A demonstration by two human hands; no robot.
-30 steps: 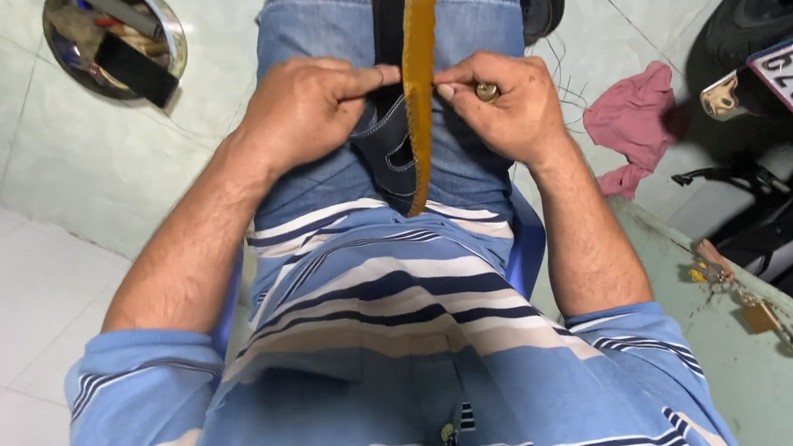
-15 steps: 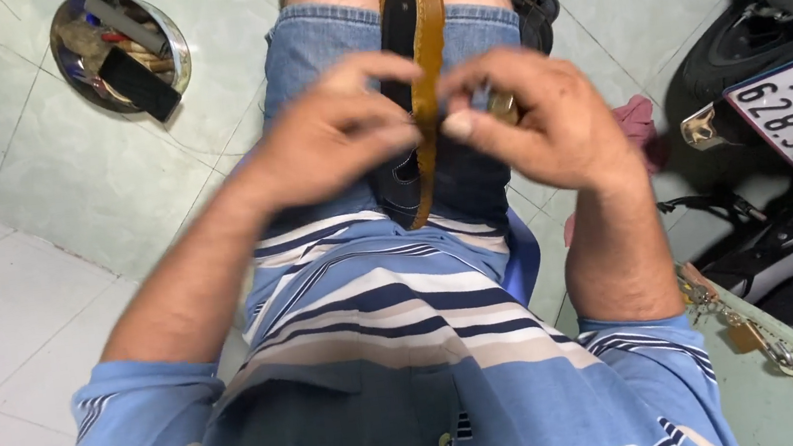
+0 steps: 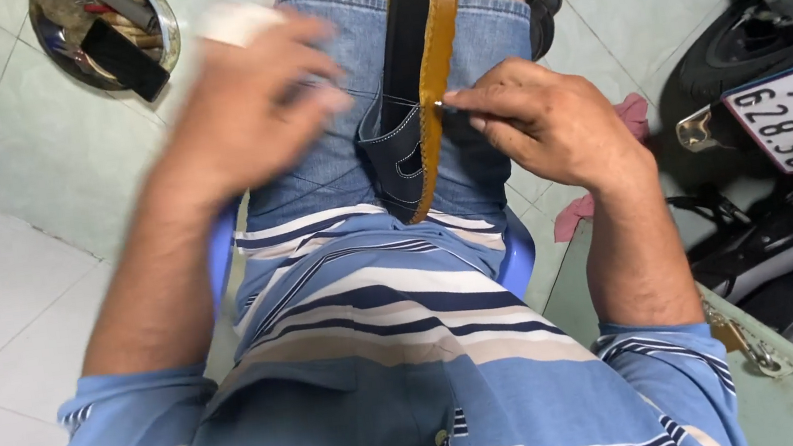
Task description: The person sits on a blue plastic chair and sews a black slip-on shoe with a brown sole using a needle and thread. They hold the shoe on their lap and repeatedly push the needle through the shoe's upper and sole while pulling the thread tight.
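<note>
A dark blue sandal [image 3: 403,136] with a tan sole edge stands upright, wedged between my knees in denim shorts. My right hand [image 3: 551,128] pinches a thin metal needle-like tool [image 3: 450,103] against the sole's edge, near the strap. My left hand [image 3: 242,111] is lifted off the sandal, up and to the left, and is blurred by motion. Its fingers look curled, and a white wrap shows at one fingertip [image 3: 231,21]. Whether it holds anything is unclear.
A round metal bowl [image 3: 169,34] with tools lies on the tiled floor at upper left. A parked motorbike [image 3: 774,15] stands at right, with a pink rag [image 3: 633,111] beside it. I sit on a blue plastic chair [image 3: 522,258]. A padlock on a chain [image 3: 739,342] lies at lower right.
My left hand has left the sandal and swung up and to the left. My right hand stays at the sole edge with the thin tool. The camera view shifted slightly.
</note>
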